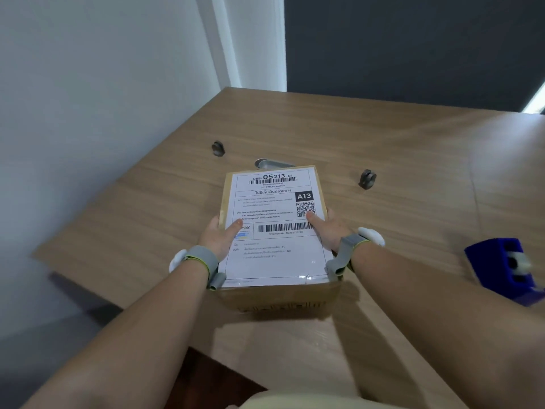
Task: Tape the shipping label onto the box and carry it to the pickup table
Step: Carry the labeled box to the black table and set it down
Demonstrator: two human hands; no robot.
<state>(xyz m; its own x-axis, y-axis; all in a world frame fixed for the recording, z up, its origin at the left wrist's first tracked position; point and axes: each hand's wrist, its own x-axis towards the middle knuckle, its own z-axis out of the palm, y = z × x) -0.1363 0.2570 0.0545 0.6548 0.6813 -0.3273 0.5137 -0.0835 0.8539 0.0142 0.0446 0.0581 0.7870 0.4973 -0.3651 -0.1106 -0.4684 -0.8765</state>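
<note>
left grip [216, 236] + right grip [330, 228] clamp box [280, 299] sides, thumbs flat on label [274, 261] to pin it | box mid-bench [413, 172], near edge, looks just lifted | tape glint on label: judged taped, carry next | dispenser [501, 270] right

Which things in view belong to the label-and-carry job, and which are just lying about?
Job: cardboard box; shipping label on its top; left hand and right hand gripping its sides, thumbs on the label; blue tape dispenser.
Lying about: metal fitting near the wall; metal fitting right of the box; metal plate behind the box; all on the wooden table.
</note>
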